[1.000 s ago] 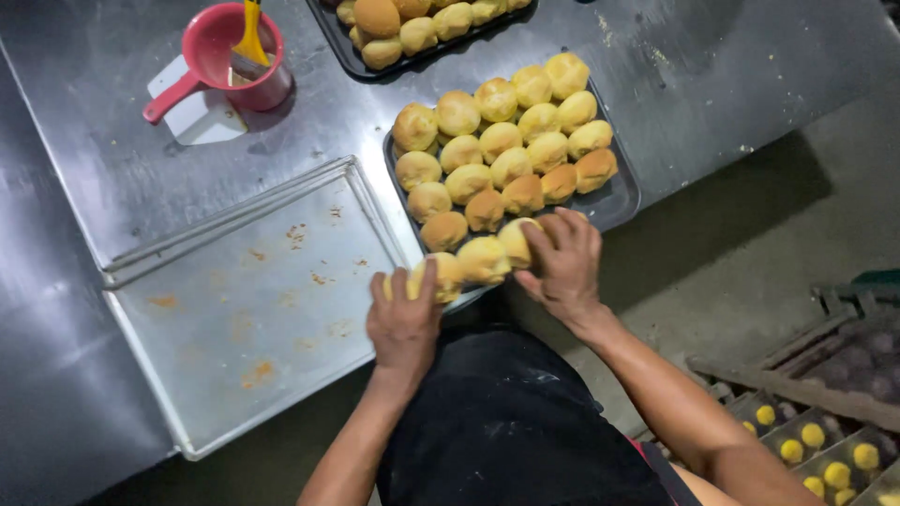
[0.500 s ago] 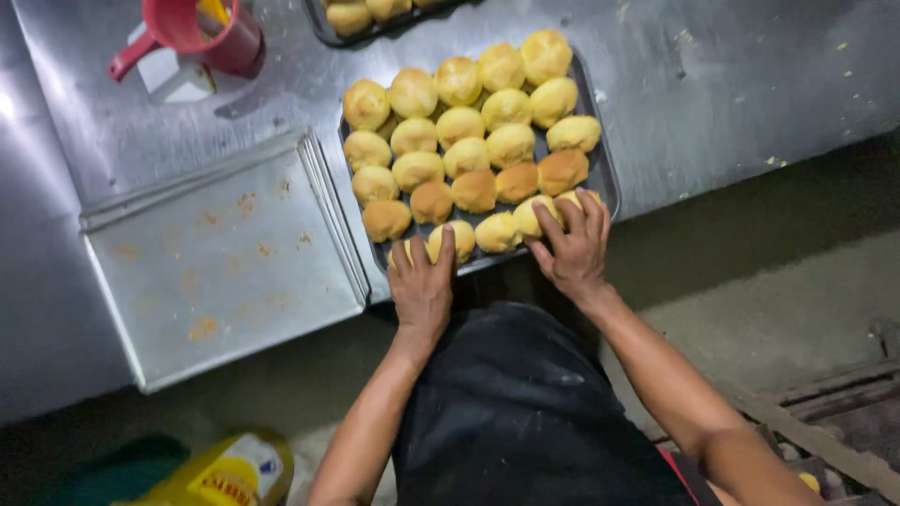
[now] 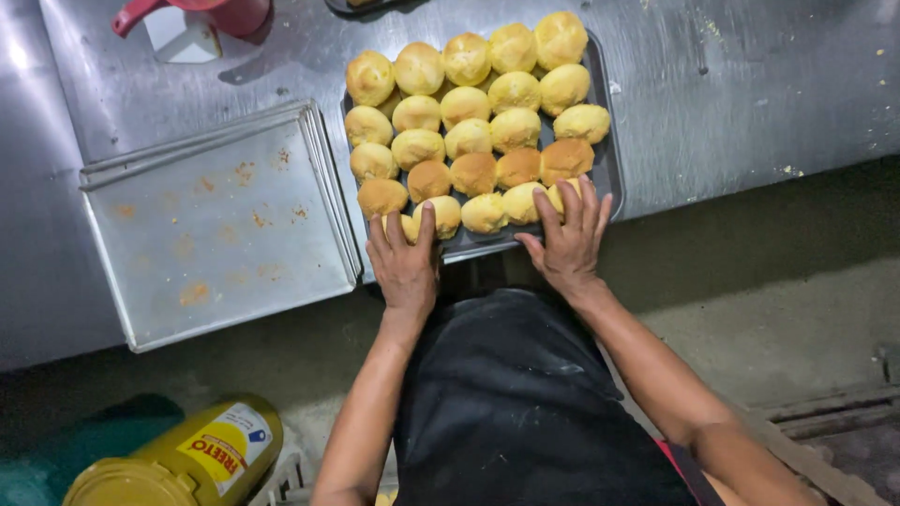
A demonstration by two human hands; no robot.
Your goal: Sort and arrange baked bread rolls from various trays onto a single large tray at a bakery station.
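Note:
A dark baking tray (image 3: 607, 169) packed with several golden round buns (image 3: 469, 131) lies on the steel table. Its near edge sticks out over the table's front. My left hand (image 3: 405, 262) rests flat on the tray's near left edge, fingers touching the front row of buns. On the near right corner lies my right hand (image 3: 568, 239), fingers spread over the front buns. Neither hand is closed around anything.
A stack of empty, crumb-stained metal trays (image 3: 220, 225) sits left of the bun tray. A red jug (image 3: 202, 14) stands at the table's far left. A yellow container (image 3: 173, 459) lies on the floor at lower left. I wear a dark apron (image 3: 525, 412).
The view has shifted so the tray sits higher and closer. Both hands stayed on the tray's near edge, my left now flatter against the front buns.

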